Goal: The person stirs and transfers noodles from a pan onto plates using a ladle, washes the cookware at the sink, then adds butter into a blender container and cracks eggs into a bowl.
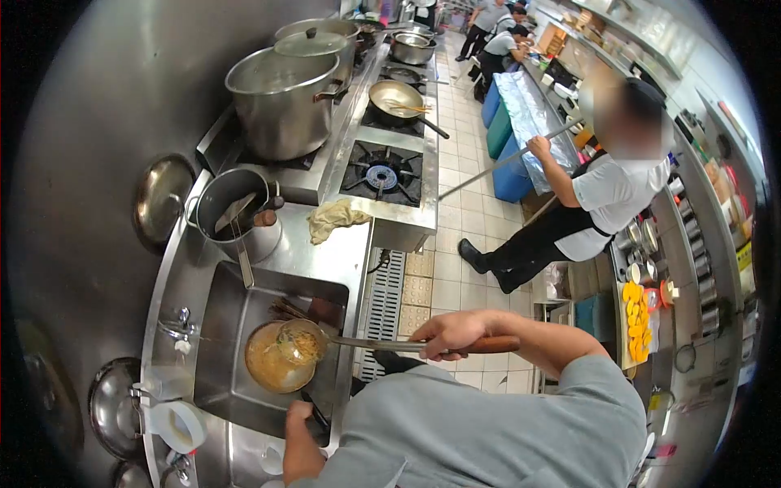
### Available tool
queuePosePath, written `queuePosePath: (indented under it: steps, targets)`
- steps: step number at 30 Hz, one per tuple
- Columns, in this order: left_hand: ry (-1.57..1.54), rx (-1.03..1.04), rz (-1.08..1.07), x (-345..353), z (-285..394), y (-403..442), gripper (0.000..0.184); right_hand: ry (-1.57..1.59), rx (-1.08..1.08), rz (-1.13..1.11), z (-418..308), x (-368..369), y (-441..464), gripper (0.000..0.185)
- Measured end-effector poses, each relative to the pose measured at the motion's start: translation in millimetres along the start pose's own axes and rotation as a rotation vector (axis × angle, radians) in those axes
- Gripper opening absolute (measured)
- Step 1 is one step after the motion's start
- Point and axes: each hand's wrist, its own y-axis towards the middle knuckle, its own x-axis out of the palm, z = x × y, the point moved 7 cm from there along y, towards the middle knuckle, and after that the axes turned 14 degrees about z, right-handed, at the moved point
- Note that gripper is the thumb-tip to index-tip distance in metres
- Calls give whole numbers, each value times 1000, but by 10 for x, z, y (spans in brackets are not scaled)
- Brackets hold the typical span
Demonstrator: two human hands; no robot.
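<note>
My right hand (447, 333) is closed around the long handle of a ladle (378, 344), which ends in wood. The ladle's round head lies over a pan (281, 381) in the sink, with yellowish-brown bits in it. The pan's inside is coated with cloudy tan liquid or residue. Low at the sink's front edge, my left hand (299, 413) is closed at the pan's black handle (317, 413); its fingers are partly hidden. Behind the pan, a bristly brush-like bundle (285, 309) lies in the metal sink (232, 305).
A pot holding utensils (232, 203) and a crumpled cloth (335, 220) sit beyond the sink. Tall stockpots (281, 106), a burner (382, 175) and a frying pan (397, 99) stand farther back. To the right, a co-worker (610, 191) holds a long pole (504, 163) in the aisle.
</note>
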Motion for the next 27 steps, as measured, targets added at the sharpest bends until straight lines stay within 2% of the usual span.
queuePosePath:
  steps: [1, 2, 3, 4, 5, 6, 7, 9, 11, 12, 13, 14, 15, 16, 17, 18, 19, 21, 23, 25, 26, 27]
  targets:
    - [-55, 99, 135, -735, 302, -273, 43, 59, 21, 36, 61, 5, -91, 23]
    - [-327, -29, 199, -981, 11, 120, 46, 60, 15, 45, 98, 17, -180, 23]
    - [-328, -28, 384, -1465, -184, 379, 45, 78, 16, 75, 138, 21, -262, 24]
    - [-201, 50, 614, -2292, -120, 262, 38, 98, 22, 100, 191, 34, -340, 26]
    - [-216, 168, 969, -2896, -111, 223, 35, 153, 25, 150, 252, 47, -420, 25]
    - [-228, 162, 1152, -3424, -8, 58, 39, 160, 32, 145, 320, 90, -497, 25]
    - [-11, 252, 1277, -3737, -88, 250, 47, 192, 57, 172, 381, 86, -566, 32]
    - [-75, 377, 1229, -4245, 193, 107, 58, 181, 110, 232, 439, 84, -720, 45]
    - [30, 140, 967, -4448, 483, -125, 68, 171, 125, 273, 501, 103, -874, 44]
    - [33, 171, 1041, -4367, 322, 126, 71, 155, 131, 296, 538, 87, -920, 43]
    - [-207, 132, 976, -4379, 411, -98, 57, 150, 91, 368, 556, 90, -990, 43]
    - [-146, 67, 941, -4215, 156, 302, 42, 123, 46, 408, 574, 101, -1047, 42]
    - [173, 121, 917, -4231, 462, 40, 39, 103, 121, 434, 661, 92, -1079, 41]
    - [-70, 7, 917, -4123, 277, 331, 39, 73, 193, 462, 756, 73, -1112, 40]
    - [-305, 35, 1043, -4029, 66, 681, 37, 146, 219, 488, 834, 81, -1139, 40]
    - [-243, -94, 996, -4245, 190, 334, 37, 234, 243, 533, 881, 43, -1149, 39]
    - [-201, -38, 892, -4456, 411, 58, 44, 295, 239, 499, 881, 89, -1105, 40]
    - [-107, 199, 1128, -4361, 276, 465, 54, 387, 238, 497, 817, 136, -1102, 37]
    - [-96, 175, 1102, -4293, 283, 681, 56, 340, 245, 500, 859, 122, -1096, 35]
    - [-90, 89, 1018, -4213, 406, 643, 54, 301, 261, 527, 850, 192, -1097, 30]
    - [-125, 89, 972, -4164, 424, 589, 54, 314, 245, 469, 1013, 154, -1081, 32]
    - [19, 75, 818, -4127, 525, 448, 55, 357, 240, 473, 984, 210, -1109, 32]
